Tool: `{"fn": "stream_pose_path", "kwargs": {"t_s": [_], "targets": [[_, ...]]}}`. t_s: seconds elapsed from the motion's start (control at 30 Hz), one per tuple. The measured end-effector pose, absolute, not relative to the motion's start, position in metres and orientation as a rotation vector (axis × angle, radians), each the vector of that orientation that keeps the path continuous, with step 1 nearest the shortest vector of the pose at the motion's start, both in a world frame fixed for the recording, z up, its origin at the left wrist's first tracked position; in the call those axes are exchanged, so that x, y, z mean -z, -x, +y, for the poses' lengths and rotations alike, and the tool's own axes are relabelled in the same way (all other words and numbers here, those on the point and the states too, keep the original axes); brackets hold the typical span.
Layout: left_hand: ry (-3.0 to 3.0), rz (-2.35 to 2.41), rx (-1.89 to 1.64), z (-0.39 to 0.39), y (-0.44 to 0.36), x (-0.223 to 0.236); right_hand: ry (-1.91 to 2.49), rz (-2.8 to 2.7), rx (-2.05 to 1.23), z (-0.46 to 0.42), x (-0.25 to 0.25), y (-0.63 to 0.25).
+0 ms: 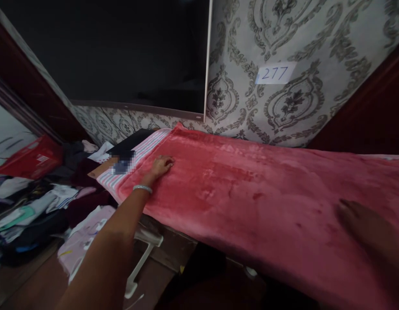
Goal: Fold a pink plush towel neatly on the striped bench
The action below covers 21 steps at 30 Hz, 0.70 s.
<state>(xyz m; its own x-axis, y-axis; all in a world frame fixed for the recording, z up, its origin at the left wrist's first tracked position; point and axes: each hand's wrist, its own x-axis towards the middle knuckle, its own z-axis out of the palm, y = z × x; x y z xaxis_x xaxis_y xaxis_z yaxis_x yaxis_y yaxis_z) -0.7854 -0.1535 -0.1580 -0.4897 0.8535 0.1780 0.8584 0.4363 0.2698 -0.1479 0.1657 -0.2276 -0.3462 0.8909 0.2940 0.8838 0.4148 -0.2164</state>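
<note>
Head view shows the red plush blanket (238, 185) spread beneath the left hand (162, 165), which rests near the blanket's left end, beside its striped band (152, 143), fingers loosely bent, clutching no fold. Toward the blanket's right end is the right hand (359, 221), blurred; its grip I cannot tell.

Dim, flat light fills the room; its source can't be told. Shadow pools under the front edge of the red-covered bench (212, 202). Toward its right end, the right hand (363, 224) is dark and blurred; the left hand (161, 165) looks crisper. Pixelated blocks (123, 163) mask a patch near the left end. Wide-angle stretch distorts the picture's edges.
</note>
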Motion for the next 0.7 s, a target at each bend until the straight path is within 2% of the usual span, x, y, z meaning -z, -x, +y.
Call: {"fn": "stream_pose_path", "kwargs": {"t_s": [0.17, 0.37, 0.5, 0.7], "targets": [[1.599, -2.624, 0.428, -0.144, 0.796, 0.159, 1.232, -2.236, -0.413, 0.104, 0.191, 0.258], [1.411, -2.689, 0.346, -0.133, 0.796, 0.162, 0.953, -2.249, -0.605, 0.082, 0.194, 0.364], [1.286, -2.705, 0.344, -0.131, 0.782, 0.163, 0.928, -2.346, -0.575, 0.079, 0.206, 0.383], [1.26, -2.627, 0.531, -0.133, 0.768, 0.165, 0.845, -2.361, -0.495, 0.078, 0.223, 0.378]]}}
